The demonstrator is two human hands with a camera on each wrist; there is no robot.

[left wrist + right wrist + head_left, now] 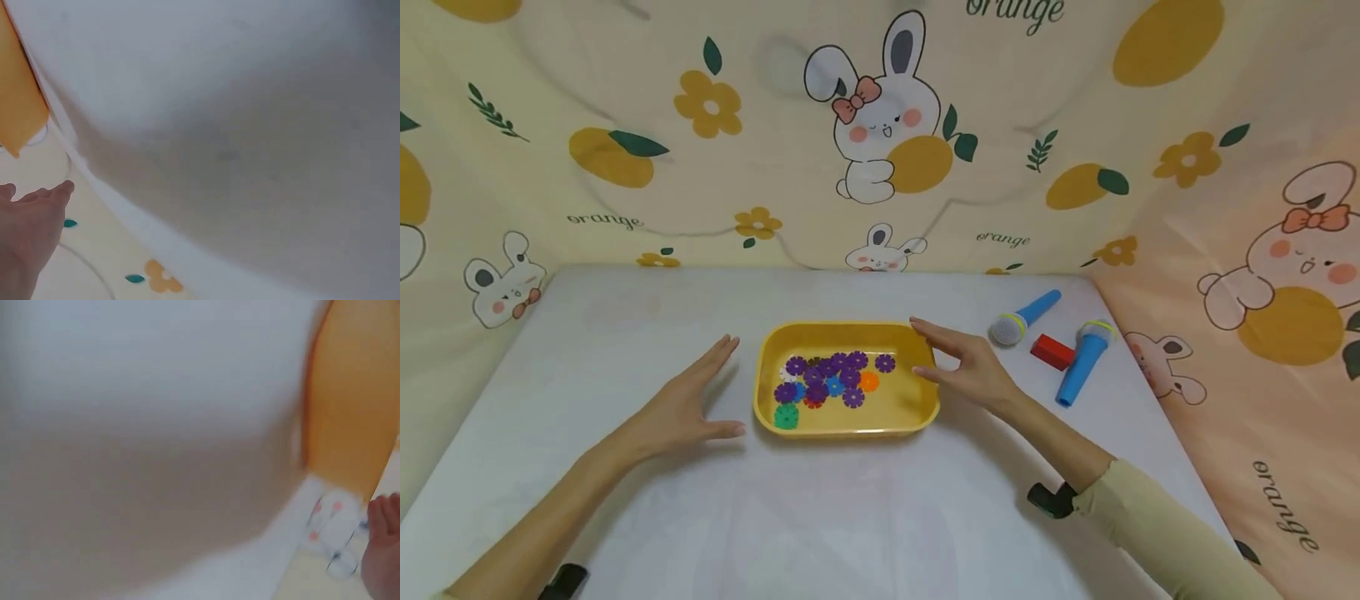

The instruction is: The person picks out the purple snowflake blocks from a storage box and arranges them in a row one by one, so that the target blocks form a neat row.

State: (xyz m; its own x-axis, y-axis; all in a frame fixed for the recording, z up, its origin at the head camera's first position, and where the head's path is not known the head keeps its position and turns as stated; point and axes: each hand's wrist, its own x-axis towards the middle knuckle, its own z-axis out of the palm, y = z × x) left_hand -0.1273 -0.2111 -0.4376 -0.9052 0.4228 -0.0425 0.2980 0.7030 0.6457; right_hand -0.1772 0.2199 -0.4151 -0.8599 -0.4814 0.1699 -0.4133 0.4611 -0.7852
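A yellow tray (917,408) sits mid-table and holds several flower-shaped plastic discs (831,379), mostly purple, with blue, orange, white and green ones. My left hand (688,400) hovers open just left of the tray, fingers straight, holding nothing. My right hand (962,362) is open at the tray's right rim, fingers straight over its far right corner, thumb near the rim; contact cannot be told. The left wrist view shows the left hand (28,234) and a tray edge (19,100). The blurred right wrist view catches the tray wall (350,406) and the right hand (382,550).
Two blue toy microphones (1024,319) (1084,360) and a red block (1052,351) lie right of the tray on the white table (850,508). A rabbit-and-orange print cloth (880,125) walls the back and both sides.
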